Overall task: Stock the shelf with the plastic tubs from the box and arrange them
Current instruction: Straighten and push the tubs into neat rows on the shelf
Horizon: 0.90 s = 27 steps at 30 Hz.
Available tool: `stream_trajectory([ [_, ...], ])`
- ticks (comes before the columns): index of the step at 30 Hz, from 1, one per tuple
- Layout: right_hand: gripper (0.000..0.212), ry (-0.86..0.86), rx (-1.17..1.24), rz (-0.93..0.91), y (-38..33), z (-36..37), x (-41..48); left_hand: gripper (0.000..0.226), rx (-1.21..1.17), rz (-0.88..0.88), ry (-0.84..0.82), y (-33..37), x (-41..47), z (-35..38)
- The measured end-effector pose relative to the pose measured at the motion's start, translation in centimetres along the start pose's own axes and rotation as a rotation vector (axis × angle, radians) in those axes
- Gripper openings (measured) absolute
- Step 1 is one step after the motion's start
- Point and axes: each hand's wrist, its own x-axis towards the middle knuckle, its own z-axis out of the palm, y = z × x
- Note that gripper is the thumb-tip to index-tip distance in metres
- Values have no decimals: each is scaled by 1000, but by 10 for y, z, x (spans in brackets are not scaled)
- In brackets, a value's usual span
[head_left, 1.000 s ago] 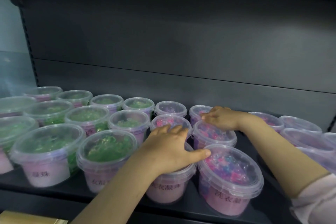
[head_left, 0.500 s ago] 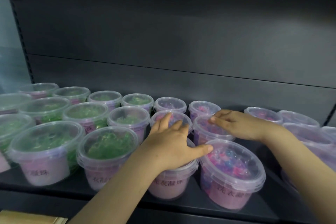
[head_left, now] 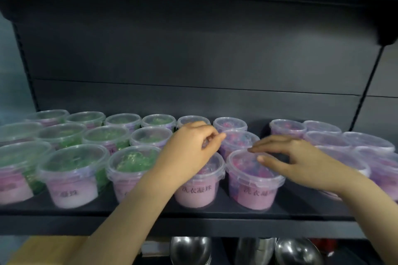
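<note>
Arranging looks to be the step in hand: the shelf already carries rows of plastic tubs, and the right hand spreads straight, unclenched fingers over the lid of the front pink tub. Just left of that tub the left hand hovers with fingers curled; I cannot tell whether it grips anything. The next move probably calls for a light push to square that tub into its row.

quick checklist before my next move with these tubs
1. Hands free: left hand and right hand hold nothing: ok.
2. Front tub below the right hand is upright with its lid on: ok.
3. Its label faces out: ok.
4. Back row filled: there is a gap to the right of the back tub: not ok.
5. Front row sits back from the shelf edge: ok.
6. More tubs left to stock: cannot tell.
</note>
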Motion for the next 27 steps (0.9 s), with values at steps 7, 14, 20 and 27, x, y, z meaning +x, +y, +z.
stream_trajectory([
  [7, 34, 30, 154, 25, -6, 22, -32, 30, 267, 31, -103, 8, -44, 11],
  [14, 27, -41, 392, 130, -1, 22, -27, 25, 286, -52, -282, 10, -22, -4],
  [20, 31, 44, 337, 112, 2, 27, -31, 30, 398, -182, -399, 30, 0, -3],
  [27, 29, 274, 55, 169, 65, -27, -61, 34, 227, -118, -130, 80, 23, 41],
])
